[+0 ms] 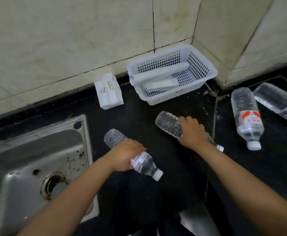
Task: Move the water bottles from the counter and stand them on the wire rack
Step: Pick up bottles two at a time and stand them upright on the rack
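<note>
In the head view, four water bottles lay on their sides on the dark bench (pixel 156 103), none of them upright. The left hand (pixel 126 155) was wrapped around the middle of the near bottle (pixel 117 138), its fingers (pixel 137 147) curled over the label. The cap pointed toward the person and the base pointed away. The right hand (pixel 193 132) gripped the second bottle (pixel 169 124) in the same way, with its fingers closed around the waist, so the label was covered and the cap end showed only a little behind the wrist. I judged that the middle was chosen because the weight is balanced there, and because one hand can then turn a lying bottle upright without a second grasp.

Two more bottles waited at the right, well apart from the hands. The third bottle (pixel 246 114) lay with its white cap toward the person, and the fourth bottle (pixel 279 103) lay just beside it, partly cut by the edge of the picture.

The wire rack was not visible in this view (so I cannot say where it stood). A white plastic basket (pixel 205 68) sat in the corner against the tiled wall and held a paper roll (pixel 159 74). A tissue pack (pixel 108 91) lay beside it, and the steel sink (pixel 28 150) was at the left. With both hands loaded, the lift seemed to be the step in hand.
</note>
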{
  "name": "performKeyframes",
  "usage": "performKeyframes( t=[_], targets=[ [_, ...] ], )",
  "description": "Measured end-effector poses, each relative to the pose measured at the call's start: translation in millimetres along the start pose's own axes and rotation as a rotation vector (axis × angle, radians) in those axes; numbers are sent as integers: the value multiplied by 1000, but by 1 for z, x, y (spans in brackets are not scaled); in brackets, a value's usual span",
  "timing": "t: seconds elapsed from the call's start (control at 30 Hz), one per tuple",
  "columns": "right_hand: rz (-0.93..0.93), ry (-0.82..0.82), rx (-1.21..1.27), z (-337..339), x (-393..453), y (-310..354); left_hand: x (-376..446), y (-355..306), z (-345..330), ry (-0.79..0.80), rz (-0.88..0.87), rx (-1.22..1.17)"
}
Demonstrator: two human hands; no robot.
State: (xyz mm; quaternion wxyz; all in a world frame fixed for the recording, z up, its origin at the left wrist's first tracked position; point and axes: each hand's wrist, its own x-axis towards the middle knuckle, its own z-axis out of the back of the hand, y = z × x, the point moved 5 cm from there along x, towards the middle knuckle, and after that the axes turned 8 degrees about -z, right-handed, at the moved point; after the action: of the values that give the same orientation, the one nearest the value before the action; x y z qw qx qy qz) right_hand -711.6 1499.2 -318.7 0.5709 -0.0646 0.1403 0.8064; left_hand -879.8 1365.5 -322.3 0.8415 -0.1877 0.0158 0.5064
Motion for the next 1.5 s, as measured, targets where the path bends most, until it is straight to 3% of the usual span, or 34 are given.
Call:
performKeyframes(
  t=[0.13, 0.2, 0.27, 0.33, 0.47, 0.5, 0.57, 0.63, 0.7, 0.8, 1.0, 1.13, 1.23, 1.37, 1.5],
  targets=[
    [184, 33, -208, -2, -15, -1, -4, 4, 3, -132, 39, 10],
    [293, 64, -258, -6, -28, -10, -13, 15, 0, -174, 128, -6],
    [515, -18, -309, -8, -43, -13, -21, 27, -1, -181, 262, -73],
    [584, -36, -322, -7, -50, -23, -20, 34, 0, -143, 370, -85],
    [435, 252, -94, -5, -56, -35, -4, 31, 1, -151, 526, -79],
    [386, 237, 13, -3, -57, -33, -1, 29, 3, -191, 590, -105],
    [247, -43, 217, 8, -53, -33, 2, 25, 6, -246, 721, -155],
    [-41, -215, 270, 11, -47, -36, 5, 19, 6, -240, 784, -154],
    [-314, -160, 231, 5, -38, -35, 7, 14, 3, -224, 772, -111],
    [-503, -60, 286, 2, -23, -31, 8, 13, 1, -197, 756, -79],
    [-616, -54, 398, 0, -20, -34, 15, 16, 9, -187, 704, -147],
    [-548, -223, 475, 15, -50, -35, 5, 9, 16, -298, 625, -213],
    [-454, -448, 493, 32, -91, -29, 2, -11, 31, -424, 480, -299],
    [-373, -739, 391, 47, -168, -11, 5, -67, 54, -464, 242, -339],
    [-446, -806, 415, 43, -243, -16, 9, -144, 67, -443, 2, -263]
  ],
)
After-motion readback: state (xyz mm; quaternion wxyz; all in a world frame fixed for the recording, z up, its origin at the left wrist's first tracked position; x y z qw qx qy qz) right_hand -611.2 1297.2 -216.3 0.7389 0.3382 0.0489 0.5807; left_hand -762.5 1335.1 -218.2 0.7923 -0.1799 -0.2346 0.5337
